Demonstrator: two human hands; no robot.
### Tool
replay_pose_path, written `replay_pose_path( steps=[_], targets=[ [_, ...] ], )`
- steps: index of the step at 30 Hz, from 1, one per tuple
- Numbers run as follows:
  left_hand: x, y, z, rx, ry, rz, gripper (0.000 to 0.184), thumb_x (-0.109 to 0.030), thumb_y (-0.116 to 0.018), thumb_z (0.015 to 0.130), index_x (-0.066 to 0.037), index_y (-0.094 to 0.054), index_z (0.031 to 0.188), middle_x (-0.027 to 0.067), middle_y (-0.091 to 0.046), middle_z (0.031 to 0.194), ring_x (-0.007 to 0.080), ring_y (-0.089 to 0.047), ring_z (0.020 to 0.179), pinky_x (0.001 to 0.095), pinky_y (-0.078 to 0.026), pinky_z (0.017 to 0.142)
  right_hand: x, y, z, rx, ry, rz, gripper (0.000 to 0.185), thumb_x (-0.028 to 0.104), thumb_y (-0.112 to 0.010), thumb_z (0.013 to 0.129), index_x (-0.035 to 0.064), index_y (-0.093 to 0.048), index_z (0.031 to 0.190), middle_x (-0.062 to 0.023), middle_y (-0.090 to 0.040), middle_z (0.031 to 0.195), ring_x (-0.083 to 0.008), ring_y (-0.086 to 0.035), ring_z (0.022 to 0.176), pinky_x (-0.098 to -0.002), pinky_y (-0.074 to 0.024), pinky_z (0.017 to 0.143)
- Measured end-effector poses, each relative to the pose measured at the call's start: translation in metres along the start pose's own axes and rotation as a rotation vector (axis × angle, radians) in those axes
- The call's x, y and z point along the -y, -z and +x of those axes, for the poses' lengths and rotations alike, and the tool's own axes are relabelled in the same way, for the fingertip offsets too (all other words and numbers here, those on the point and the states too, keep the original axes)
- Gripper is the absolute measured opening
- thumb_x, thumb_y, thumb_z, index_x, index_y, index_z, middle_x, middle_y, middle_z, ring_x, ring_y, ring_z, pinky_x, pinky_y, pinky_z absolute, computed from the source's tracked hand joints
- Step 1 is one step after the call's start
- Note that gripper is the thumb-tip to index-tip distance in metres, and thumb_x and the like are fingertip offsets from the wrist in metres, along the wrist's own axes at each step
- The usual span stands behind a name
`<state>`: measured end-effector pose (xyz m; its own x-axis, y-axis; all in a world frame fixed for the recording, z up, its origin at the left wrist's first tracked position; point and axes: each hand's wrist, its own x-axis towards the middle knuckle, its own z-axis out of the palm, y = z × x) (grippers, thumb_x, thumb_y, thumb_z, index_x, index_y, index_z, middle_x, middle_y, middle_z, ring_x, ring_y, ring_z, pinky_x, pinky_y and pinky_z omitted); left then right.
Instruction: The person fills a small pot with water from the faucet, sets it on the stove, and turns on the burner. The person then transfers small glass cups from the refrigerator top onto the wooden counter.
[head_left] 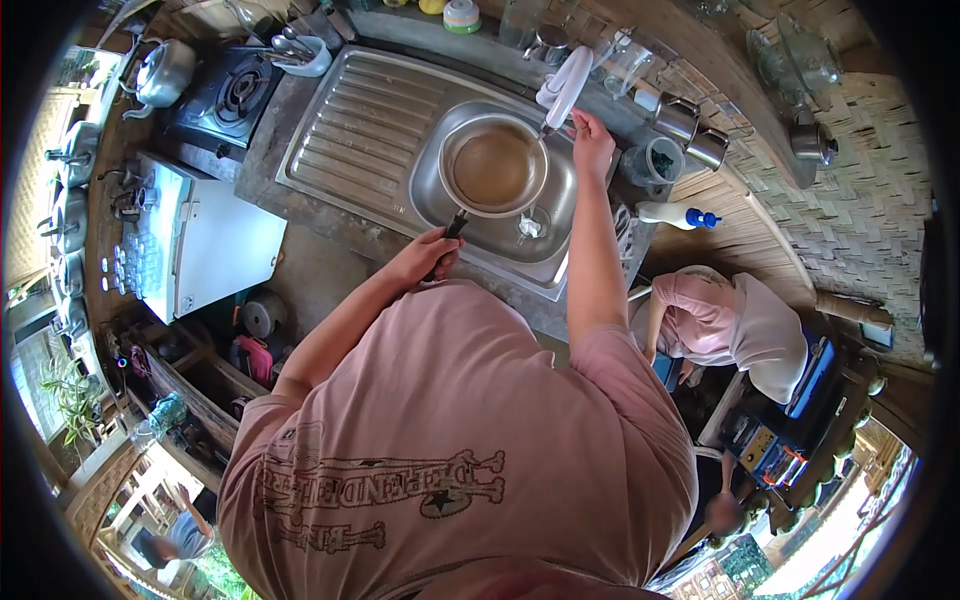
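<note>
My left hand (436,256) is closed round the black handle of a frying pan (494,203). The pan is held level over the basin of the steel sink (430,180), and its inside looks brownish; whether liquid lies in it I cannot tell. My right hand (592,142) reaches to the back of the sink, fingers bent at the white tap (568,88), whose lower end is partly hidden by the fingers. Beside the pan, a small whitish thing (529,227) lies near the drain.
Left of the ribbed drainboard (365,125) are a cutlery holder (303,60), a gas stove (235,97) and a kettle (165,73). Metal mugs (678,118), a clear container (654,160) and a blue-capped bottle (680,215) stand at right. Another person (715,325) bends over behind my right side.
</note>
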<state>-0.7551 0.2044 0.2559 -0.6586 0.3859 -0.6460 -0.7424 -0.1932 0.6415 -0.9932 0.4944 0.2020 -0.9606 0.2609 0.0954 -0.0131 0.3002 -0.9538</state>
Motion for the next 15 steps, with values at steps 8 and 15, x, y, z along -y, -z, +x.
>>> replay_pose_path(
  steps=[8, 15],
  targets=[
    [0.0006, -0.0031, -0.0022, 0.013, 0.025, -0.014, 0.015, -0.017, -0.049, 0.103, -0.005, -0.056, 0.109, -0.0016, -0.045, 0.074, 0.0090, -0.041, 0.059, 0.0260, -0.037, 0.054, -0.0078, -0.0002, -0.0019, 0.015, 0.049, 0.060, 0.015, 0.009, -0.067, 0.096, 0.0036, -0.075, 0.107, -0.0099, -0.076, 0.102, -0.0153, -0.073, 0.087, -0.0302, -0.0641, 0.070],
    [-0.0004, -0.0050, -0.0029, 0.010, 0.019, 0.006, 0.015, -0.017, -0.049, 0.103, -0.005, -0.056, 0.109, -0.0016, -0.045, 0.073, 0.0090, -0.042, 0.059, 0.0263, -0.037, 0.054, -0.0014, 0.0011, -0.0039, 0.022, 0.033, 0.030, 0.015, 0.009, -0.067, 0.096, 0.0032, -0.075, 0.107, -0.0102, -0.076, 0.102, -0.0149, -0.073, 0.088, -0.0300, -0.0641, 0.070]
  ],
)
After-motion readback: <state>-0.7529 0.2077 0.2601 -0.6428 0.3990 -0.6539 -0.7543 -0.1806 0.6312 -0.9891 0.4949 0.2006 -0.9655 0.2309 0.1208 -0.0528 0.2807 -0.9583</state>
